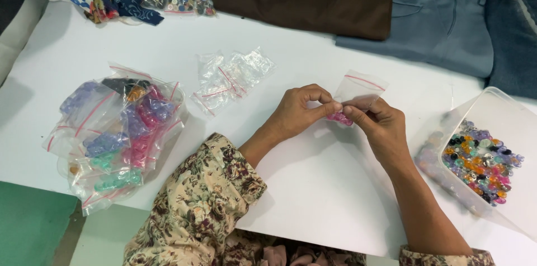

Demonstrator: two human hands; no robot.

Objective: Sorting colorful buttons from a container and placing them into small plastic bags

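My left hand (pixel 299 110) and my right hand (pixel 377 126) meet over the white table (pixel 313 187), both pinching a small clear zip bag (pixel 361 90) with a red seal line. Pink buttons (pixel 339 119) sit in the bottom of that bag, between my fingertips. The bag's open top points away from me. A floral sleeve covers my left forearm.
A large clear bag (pixel 114 132) full of small bags of sorted coloured buttons lies at the left. Empty small zip bags (pixel 229 78) lie in the middle. A clear plastic tub (pixel 492 115) of mixed coloured buttons stands at the right. Brown, grey-blue and denim trousers lie along the far edge.
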